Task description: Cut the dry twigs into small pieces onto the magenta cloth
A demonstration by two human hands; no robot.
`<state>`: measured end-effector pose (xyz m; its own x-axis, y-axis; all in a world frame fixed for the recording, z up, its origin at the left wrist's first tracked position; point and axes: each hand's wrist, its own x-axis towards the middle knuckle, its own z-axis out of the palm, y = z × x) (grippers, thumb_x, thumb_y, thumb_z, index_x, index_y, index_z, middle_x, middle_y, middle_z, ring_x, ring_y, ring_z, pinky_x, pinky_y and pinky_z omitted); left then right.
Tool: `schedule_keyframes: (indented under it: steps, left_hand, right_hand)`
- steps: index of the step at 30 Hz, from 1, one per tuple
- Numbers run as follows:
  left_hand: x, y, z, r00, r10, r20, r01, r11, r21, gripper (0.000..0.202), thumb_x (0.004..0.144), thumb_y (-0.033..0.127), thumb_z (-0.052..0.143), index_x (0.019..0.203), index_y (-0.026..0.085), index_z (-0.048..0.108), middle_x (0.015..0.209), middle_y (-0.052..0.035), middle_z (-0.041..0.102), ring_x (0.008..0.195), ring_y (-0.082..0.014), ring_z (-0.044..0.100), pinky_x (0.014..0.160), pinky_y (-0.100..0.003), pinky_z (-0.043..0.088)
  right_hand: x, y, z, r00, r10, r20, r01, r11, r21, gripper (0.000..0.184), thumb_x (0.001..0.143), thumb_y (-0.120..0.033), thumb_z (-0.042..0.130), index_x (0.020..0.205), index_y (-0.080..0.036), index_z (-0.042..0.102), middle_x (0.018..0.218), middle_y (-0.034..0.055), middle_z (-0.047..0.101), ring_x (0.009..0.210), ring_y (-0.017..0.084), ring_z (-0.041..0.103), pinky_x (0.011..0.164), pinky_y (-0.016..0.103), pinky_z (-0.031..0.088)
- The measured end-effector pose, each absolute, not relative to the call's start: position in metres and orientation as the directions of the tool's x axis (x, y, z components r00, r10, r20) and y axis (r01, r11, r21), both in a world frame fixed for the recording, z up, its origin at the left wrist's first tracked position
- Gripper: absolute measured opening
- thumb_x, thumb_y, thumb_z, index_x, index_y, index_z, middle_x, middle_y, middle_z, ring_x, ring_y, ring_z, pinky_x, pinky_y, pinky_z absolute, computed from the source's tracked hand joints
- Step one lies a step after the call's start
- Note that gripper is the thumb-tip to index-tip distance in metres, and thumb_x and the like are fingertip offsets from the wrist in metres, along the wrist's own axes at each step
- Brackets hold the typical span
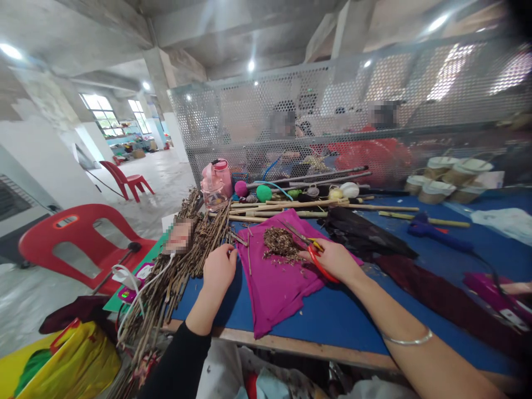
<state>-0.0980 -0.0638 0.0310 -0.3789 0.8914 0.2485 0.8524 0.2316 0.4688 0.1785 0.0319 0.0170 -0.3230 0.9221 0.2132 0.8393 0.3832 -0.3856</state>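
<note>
My right hand (pixel 334 260) is closed round the handles of red-and-yellow scissors (pixel 319 267). The blades point up and left, over a small heap of dry brown clippings (pixel 280 244). Beneath the heap lies a magenta cloth (pixel 268 302), with a few thin twigs on its left side. My left hand (pixel 220 269) is beside the cloth's left edge with its fingers curled together. Anything inside those fingers is hidden. Left of that hand, a large bundle of dry stalks (pixel 183 274) hangs over the table's front edge.
Bamboo sticks (pixel 274 206), yarn balls (pixel 263 193) and a pink jug (pixel 215 188) stand toward the back by a perforated metal screen (pixel 233 122). Dark cloth (pixel 366 227), a blue-wrapped tool (pixel 438 234) and several cups (pixel 436 191) are on the right. A red chair (pixel 78 219) stands left.
</note>
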Motion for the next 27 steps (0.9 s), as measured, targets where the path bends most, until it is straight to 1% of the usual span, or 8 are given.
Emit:
schedule_keyframes:
  steps: [3, 7, 12, 14, 17, 21, 24, 27]
  left_hand:
    - [-0.09, -0.069, 0.025, -0.322, 0.865, 0.386, 0.796, 0.026, 0.604, 0.024, 0.082, 0.031, 0.044, 0.089, 0.019, 0.064, 0.083, -0.0063, 0.067, 0.074, -0.017, 0.061, 0.071, -0.025, 0.042]
    - [-0.087, -0.071, 0.015, -0.313, 0.863, 0.397, 0.707, -0.067, 0.704, 0.024, 0.08, 0.031, 0.048, 0.094, 0.018, 0.062, 0.077, -0.0052, 0.066, 0.065, -0.0145, 0.058, 0.066, -0.023, 0.043]
    - [-0.086, -0.074, 0.013, -0.34, 0.87, 0.358, 0.642, -0.063, 0.764, 0.03, 0.081, 0.035, 0.046, 0.1, 0.015, 0.059, 0.069, -0.0029, 0.062, 0.053, -0.0125, 0.054, 0.055, -0.023, 0.043]
    - [-0.085, -0.076, 0.014, -0.336, 0.874, 0.351, 0.629, -0.069, 0.775, 0.033, 0.081, 0.037, 0.045, 0.102, 0.015, 0.058, 0.07, -0.0026, 0.062, 0.05, -0.0121, 0.052, 0.052, -0.023, 0.043]
    - [-0.085, -0.078, 0.013, -0.336, 0.872, 0.356, 0.628, -0.074, 0.775, 0.034, 0.08, 0.039, 0.047, 0.1, 0.014, 0.059, 0.07, -0.0029, 0.062, 0.051, -0.0125, 0.054, 0.051, -0.023, 0.045]
    - [-0.088, -0.078, 0.008, -0.318, 0.88, 0.353, 0.627, -0.084, 0.775, 0.033, 0.078, 0.038, 0.049, 0.098, 0.015, 0.06, 0.068, -0.0027, 0.063, 0.051, -0.0128, 0.056, 0.051, -0.023, 0.047]
    - [-0.089, -0.078, 0.005, -0.304, 0.887, 0.347, 0.622, -0.091, 0.778, 0.032, 0.078, 0.037, 0.051, 0.098, 0.014, 0.061, 0.069, -0.0038, 0.064, 0.053, -0.0132, 0.057, 0.052, -0.022, 0.048]
    - [-0.088, -0.077, 0.005, -0.325, 0.888, 0.325, 0.608, -0.067, 0.791, 0.03, 0.078, 0.035, 0.052, 0.098, 0.014, 0.061, 0.07, -0.0041, 0.064, 0.055, -0.0133, 0.058, 0.055, -0.023, 0.049]
  right_hand:
    - [0.184, 0.033, 0.026, -0.331, 0.928, 0.169, 0.895, 0.366, -0.255, 0.033, 0.069, -0.052, 0.055, 0.079, -0.022, 0.062, 0.077, 0.0079, 0.067, 0.068, 0.022, 0.062, 0.054, 0.026, 0.038]
    - [0.184, 0.035, 0.042, -0.421, 0.905, -0.067, 0.906, 0.414, -0.092, 0.023, 0.07, -0.037, 0.054, 0.079, -0.018, 0.066, 0.084, 0.013, 0.068, 0.072, 0.025, 0.063, 0.054, 0.028, 0.038]
    - [0.181, 0.069, 0.077, -0.457, 0.833, -0.314, 0.883, 0.467, -0.044, 0.024, 0.059, -0.04, 0.065, 0.055, -0.016, 0.064, 0.054, 0.0069, 0.063, 0.049, 0.018, 0.058, 0.045, 0.025, 0.033]
    - [0.182, 0.096, 0.09, -0.476, 0.851, -0.222, 0.876, 0.481, -0.034, 0.026, 0.066, -0.042, 0.059, 0.063, -0.018, 0.066, 0.06, 0.0051, 0.065, 0.055, 0.017, 0.059, 0.049, 0.024, 0.036]
    - [0.183, 0.142, 0.099, -0.363, 0.931, -0.032, 0.931, 0.363, 0.03, 0.03, 0.076, -0.04, 0.051, 0.086, -0.016, 0.065, 0.086, 0.0109, 0.066, 0.079, 0.022, 0.061, 0.065, 0.027, 0.041]
    - [0.185, 0.2, 0.099, -0.221, 0.94, 0.261, 0.975, 0.21, 0.07, 0.05, 0.084, -0.027, 0.041, 0.129, -0.007, 0.034, 0.127, 0.0227, 0.043, 0.117, 0.031, 0.039, 0.088, 0.039, 0.033]
    - [0.19, 0.238, 0.098, -0.157, 0.841, 0.517, 0.987, 0.117, 0.11, 0.051, 0.084, -0.02, 0.039, 0.132, -0.007, 0.028, 0.135, 0.0224, 0.034, 0.124, 0.03, 0.028, 0.093, 0.044, 0.026]
    - [0.197, 0.266, 0.101, -0.183, 0.901, 0.393, 0.98, 0.137, 0.143, 0.043, 0.08, -0.035, 0.05, 0.115, -0.01, 0.049, 0.113, 0.0205, 0.056, 0.107, 0.031, 0.047, 0.09, 0.05, 0.025]
